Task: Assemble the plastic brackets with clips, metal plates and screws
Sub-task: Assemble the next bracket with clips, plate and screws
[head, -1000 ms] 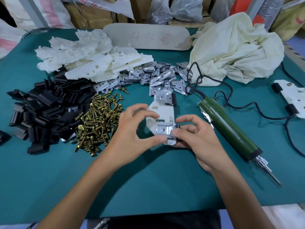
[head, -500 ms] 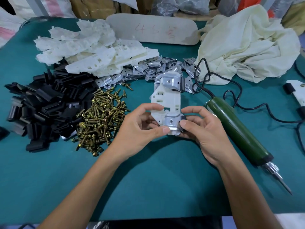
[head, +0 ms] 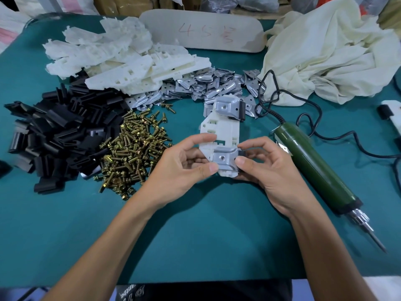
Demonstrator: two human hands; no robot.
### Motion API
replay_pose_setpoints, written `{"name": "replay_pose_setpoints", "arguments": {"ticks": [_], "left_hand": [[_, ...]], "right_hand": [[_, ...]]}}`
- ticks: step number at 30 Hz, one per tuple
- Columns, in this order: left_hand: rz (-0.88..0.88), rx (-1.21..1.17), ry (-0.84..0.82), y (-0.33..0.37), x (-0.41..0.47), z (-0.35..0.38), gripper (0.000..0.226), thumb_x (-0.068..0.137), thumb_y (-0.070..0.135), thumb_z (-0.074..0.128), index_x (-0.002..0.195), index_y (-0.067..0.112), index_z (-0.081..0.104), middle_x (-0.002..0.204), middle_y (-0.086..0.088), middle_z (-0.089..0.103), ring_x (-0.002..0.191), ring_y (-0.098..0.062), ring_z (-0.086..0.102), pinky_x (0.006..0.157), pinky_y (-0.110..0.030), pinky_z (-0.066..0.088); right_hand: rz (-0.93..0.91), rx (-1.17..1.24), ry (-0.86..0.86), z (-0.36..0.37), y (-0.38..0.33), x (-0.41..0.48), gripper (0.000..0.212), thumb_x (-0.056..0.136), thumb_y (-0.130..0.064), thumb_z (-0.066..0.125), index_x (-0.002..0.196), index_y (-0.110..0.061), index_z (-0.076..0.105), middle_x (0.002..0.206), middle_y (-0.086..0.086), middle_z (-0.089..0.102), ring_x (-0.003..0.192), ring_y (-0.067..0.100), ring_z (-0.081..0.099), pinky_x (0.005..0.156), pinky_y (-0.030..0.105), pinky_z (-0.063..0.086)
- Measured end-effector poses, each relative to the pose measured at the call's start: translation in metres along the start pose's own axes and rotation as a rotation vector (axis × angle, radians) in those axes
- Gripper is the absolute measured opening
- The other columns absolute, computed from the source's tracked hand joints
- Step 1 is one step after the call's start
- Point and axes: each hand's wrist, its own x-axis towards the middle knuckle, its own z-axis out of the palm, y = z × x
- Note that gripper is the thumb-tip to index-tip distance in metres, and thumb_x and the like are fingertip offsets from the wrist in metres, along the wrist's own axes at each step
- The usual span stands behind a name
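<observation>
A white plastic bracket (head: 223, 129) lies lengthwise away from me at the middle of the table. It carries a metal plate with a black clip at its far end (head: 230, 108) and another metal plate (head: 223, 158) at its near end. My left hand (head: 182, 170) grips the bracket's near left side, thumb on the plate's edge. My right hand (head: 264, 168) pinches the near right corner, where a black clip (head: 239, 152) sits, mostly hidden by the fingers.
Piles lie at the left and back: black clips (head: 50, 137), brass screws (head: 132, 148), white brackets (head: 121, 59), metal plates (head: 201, 83). A green electric screwdriver (head: 316, 170) with its cord lies at the right. A cream cloth (head: 325, 51) sits at the back right.
The bracket has been lifted slightly and straightened between both hands. My fingers have closed tighter on its near end around the plate and clip.
</observation>
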Motion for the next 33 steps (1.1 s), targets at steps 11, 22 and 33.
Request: {"name": "replay_pose_setpoints", "arguments": {"ticks": [11, 22, 33], "left_hand": [[-0.038, -0.030, -0.004, -0.0017, -0.0005, 0.0019, 0.058, 0.081, 0.019, 0.078, 0.135, 0.019, 0.057, 0.092, -0.001, 0.074, 0.089, -0.017, 0.066, 0.088, -0.026, 0.053], [-0.106, -0.070, 0.052, -0.0069, 0.0017, 0.0023, 0.044, 0.080, 0.024, 0.079, 0.122, 0.024, 0.065, 0.079, -0.002, 0.068, 0.084, -0.020, 0.062, 0.084, -0.027, 0.049], [-0.121, -0.050, 0.056, -0.0041, 0.0010, 0.0020, 0.045, 0.080, 0.025, 0.077, 0.123, 0.023, 0.063, 0.077, 0.002, 0.068, 0.085, -0.018, 0.065, 0.089, -0.029, 0.050]], "right_hand": [[0.038, 0.044, 0.033, 0.0005, -0.0015, -0.0021, 0.024, 0.072, -0.021, 0.081, 0.096, -0.020, 0.075, 0.096, 0.011, 0.068, 0.080, 0.019, 0.072, 0.070, 0.028, 0.062], [0.059, 0.048, 0.075, 0.0010, -0.0005, -0.0007, 0.048, 0.059, -0.023, 0.089, 0.102, -0.012, 0.068, 0.092, 0.009, 0.075, 0.078, 0.023, 0.076, 0.069, 0.027, 0.061], [0.052, 0.026, 0.073, -0.0006, 0.0013, 0.0008, 0.048, 0.061, -0.028, 0.090, 0.101, -0.012, 0.069, 0.091, 0.008, 0.077, 0.076, 0.023, 0.075, 0.070, 0.026, 0.061]]}}
